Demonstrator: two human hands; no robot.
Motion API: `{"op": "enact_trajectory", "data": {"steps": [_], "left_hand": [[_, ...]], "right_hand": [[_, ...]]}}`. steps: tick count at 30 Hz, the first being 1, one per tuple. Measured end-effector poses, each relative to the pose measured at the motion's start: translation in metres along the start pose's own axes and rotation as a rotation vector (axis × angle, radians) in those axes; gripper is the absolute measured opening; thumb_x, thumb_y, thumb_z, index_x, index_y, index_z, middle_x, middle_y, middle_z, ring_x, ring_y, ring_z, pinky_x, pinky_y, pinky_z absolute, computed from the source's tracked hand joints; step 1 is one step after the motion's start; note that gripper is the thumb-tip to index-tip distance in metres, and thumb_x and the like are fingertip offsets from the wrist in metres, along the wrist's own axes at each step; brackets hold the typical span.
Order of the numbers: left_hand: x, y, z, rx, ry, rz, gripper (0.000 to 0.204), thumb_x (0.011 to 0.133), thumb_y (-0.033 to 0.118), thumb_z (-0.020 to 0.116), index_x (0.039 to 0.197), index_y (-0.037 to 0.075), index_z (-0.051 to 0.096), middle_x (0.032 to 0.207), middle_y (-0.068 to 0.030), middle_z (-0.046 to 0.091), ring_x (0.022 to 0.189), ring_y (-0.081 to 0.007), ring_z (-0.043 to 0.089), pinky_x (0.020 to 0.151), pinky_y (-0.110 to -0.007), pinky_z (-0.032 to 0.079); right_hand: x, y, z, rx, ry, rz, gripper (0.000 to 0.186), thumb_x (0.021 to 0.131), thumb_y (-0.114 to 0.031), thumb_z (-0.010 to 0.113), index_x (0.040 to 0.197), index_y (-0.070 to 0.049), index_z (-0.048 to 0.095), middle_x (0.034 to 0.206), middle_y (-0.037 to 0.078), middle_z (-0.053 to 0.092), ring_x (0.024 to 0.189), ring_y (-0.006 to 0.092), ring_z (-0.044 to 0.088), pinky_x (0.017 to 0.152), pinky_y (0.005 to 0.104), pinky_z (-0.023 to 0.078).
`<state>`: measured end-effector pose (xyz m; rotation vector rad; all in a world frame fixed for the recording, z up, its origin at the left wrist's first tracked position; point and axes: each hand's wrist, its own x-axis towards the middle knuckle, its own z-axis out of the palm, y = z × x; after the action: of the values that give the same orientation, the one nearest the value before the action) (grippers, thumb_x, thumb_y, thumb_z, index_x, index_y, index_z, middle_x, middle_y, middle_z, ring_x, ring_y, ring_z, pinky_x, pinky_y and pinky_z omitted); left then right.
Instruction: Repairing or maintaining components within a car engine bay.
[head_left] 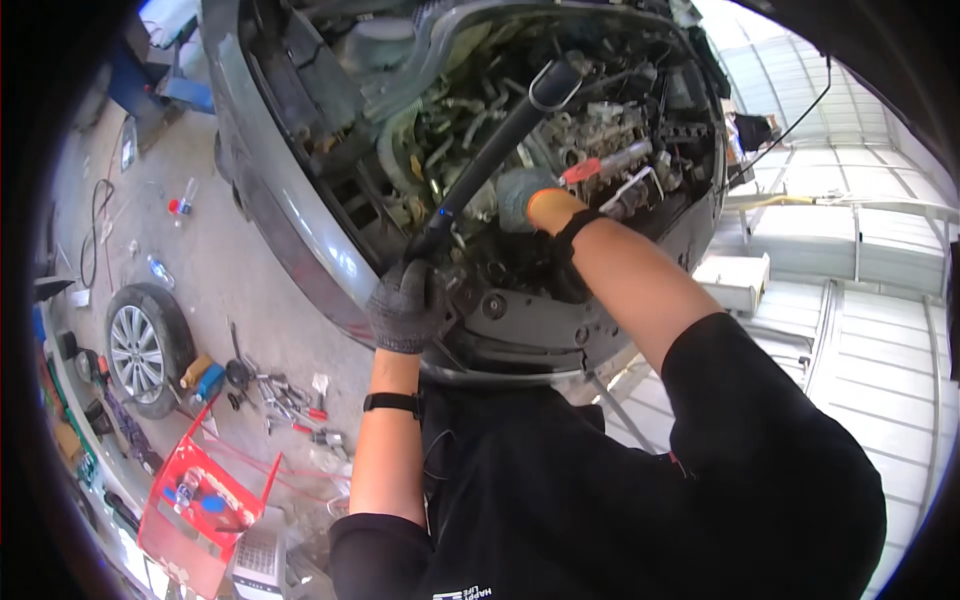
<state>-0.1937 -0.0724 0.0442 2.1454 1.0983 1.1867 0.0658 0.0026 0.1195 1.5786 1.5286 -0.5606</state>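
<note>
Two gloved hands reach over the open front of a grey car [295, 225], seen by me, from a distance, through the head camera. The left hand [405, 308], in a dark knitted glove, is closed around the lower end of a long black wand [488, 163]. The wand slants from that fist up and to the right, its far end, with a metal loop, above the engine [610, 130]; a small blue light glows along its side.

The right hand [527, 198], in a grey glove with an orange cuff, is down in the engine bay, just right of the wand's middle. Its fingers are largely hidden, so I cannot tell whether they grip anything. Just above and right of it, on the engine, I see a red piece [581, 171].

To the left, on the floor, are a wheel [138, 347], scattered hand tools [288, 400] and a red stool [185, 545].
</note>
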Motion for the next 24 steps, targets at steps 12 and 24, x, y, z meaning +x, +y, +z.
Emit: {"op": "enact_trajectory", "data": {"steps": [12, 24], "left_hand": [[-0.003, 0.006, 0.003, 0.118, 0.012, -0.066, 0.024, 0.083, 0.009, 0.072, 0.106, 0.012, 0.066, 0.089, -0.0159, 0.069, 0.075, -0.0384, 0.068, 0.063, -0.049, 0.055], [0.004, 0.021, 0.007, 0.17, 0.031, -0.054, 0.023, 0.082, 0.01, 0.074, 0.104, 0.011, 0.067, 0.084, -0.0129, 0.069, 0.071, -0.0362, 0.068, 0.06, -0.048, 0.053]], "right_hand": [[-0.026, 0.009, 0.025, 0.177, 0.229, -0.026, 0.034, 0.084, -0.028, 0.065, 0.104, -0.005, 0.08, 0.111, 0.02, 0.076, 0.101, 0.0387, 0.074, 0.089, 0.0481, 0.059], [-0.083, 0.092, 0.015, 0.349, 0.591, -0.215, 0.033, 0.088, -0.037, 0.071, 0.095, -0.005, 0.07, 0.087, 0.023, 0.071, 0.086, 0.0434, 0.07, 0.078, 0.0524, 0.055]]}}
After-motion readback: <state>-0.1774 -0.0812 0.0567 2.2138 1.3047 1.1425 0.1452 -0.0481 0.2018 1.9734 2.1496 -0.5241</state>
